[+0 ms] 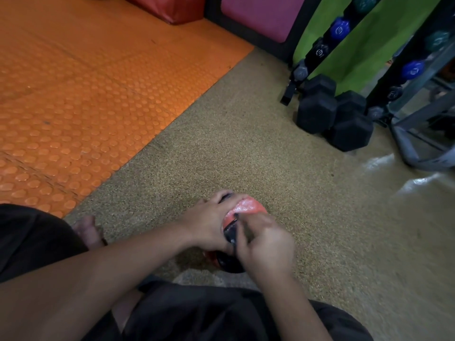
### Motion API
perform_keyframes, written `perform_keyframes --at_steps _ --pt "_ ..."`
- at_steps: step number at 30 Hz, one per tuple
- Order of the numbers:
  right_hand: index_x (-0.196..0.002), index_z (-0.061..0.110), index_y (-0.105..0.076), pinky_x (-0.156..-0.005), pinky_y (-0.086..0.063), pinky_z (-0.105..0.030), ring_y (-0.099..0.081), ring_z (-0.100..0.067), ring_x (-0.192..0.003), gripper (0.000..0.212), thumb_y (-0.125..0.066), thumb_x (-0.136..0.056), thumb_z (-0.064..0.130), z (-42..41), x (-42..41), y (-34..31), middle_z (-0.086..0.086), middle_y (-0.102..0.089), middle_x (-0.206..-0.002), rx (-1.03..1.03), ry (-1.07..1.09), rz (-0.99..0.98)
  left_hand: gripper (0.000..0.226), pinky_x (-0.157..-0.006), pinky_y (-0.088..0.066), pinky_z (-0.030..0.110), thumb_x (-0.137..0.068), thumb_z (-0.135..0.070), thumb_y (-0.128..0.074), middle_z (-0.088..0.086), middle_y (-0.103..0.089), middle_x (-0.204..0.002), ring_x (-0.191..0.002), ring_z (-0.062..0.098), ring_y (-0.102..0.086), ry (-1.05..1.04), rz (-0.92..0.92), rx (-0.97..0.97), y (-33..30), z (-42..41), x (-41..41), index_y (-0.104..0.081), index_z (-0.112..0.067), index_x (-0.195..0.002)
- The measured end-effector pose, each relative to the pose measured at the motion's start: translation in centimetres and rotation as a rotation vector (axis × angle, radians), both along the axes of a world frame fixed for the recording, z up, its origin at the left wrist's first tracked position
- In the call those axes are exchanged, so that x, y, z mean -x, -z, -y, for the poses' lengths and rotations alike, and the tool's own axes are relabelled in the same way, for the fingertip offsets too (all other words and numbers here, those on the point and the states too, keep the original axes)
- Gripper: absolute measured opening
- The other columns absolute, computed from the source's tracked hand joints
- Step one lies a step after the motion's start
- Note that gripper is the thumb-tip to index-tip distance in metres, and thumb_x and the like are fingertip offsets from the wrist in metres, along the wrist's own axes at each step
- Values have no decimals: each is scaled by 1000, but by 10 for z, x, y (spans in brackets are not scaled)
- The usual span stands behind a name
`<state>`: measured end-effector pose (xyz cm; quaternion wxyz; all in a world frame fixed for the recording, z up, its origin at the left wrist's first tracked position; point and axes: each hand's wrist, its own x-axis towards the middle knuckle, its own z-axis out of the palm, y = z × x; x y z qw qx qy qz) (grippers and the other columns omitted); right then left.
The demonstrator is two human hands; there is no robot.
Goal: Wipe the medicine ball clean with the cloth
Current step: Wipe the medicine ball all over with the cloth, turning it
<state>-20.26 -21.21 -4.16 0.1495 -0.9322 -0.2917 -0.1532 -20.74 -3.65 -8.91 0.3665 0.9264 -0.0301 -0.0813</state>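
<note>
A red and black medicine ball (248, 206) lies on the speckled floor in front of my legs, mostly covered by my hands. My left hand (211, 222) reaches over its left side with the fingers curled round the top. My right hand (266, 244) sits on the near right side of the ball, its fingers curled. A small dark greyish piece of cloth (246, 233) shows at those fingertips, pressed to the ball. Most of the cloth is hidden inside the hand.
An orange studded mat (73, 94) covers the floor to the left. Black hex dumbbells (332, 112) lie at the right rear, below a rack of small dumbbells (339, 30). A grey metal frame (418, 143) stands at the far right. My bare foot (88, 230) rests left of the ball.
</note>
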Motion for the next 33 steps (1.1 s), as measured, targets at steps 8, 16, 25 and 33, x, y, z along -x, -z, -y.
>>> perform_keyframes --at_steps 8,16,25,33 --pt "-92 27 -75 -49 -49 -31 -65 -22 -61 17 -62 -88 39 11 -4 -3 6 -70 -81 15 -38 66 127 -119 -37 55 -50 -83 -77 -16 -12 -167 -143 36 -45 20 14 -66 -2 3 0 -3 -67 -152" --pt "-98 27 -73 -57 -53 -33 -67 -18 -73 17 -61 -91 37 11 -3 2 7 -70 -87 75 -244 31 122 -124 -25 45 -62 -75 -77 -9 -14 -170 -151 25 -37 75 61 -95 -7 2 -3 -2 -59 -158" --pt "-92 20 -78 -66 -54 -29 -71 -20 -79 6 -73 -95 17 54 -66 1 -7 -77 -97 -1151 560 -781 155 -121 -33 62 -37 -87 -87 -11 -7 -173 -156 30 -27 -132 -37 113 -8 -4 19 8 -61 -156" --pt "-99 9 -77 -95 -58 -49 -74 -33 -99 12 -65 -100 13 35 -67 21 -15 -78 -102 -1029 532 -993 144 -114 -41 31 -31 -64 -103 -24 -46 -138 -133 11 -51 -317 -136 481 32 -1 35 -13 -56 -143"
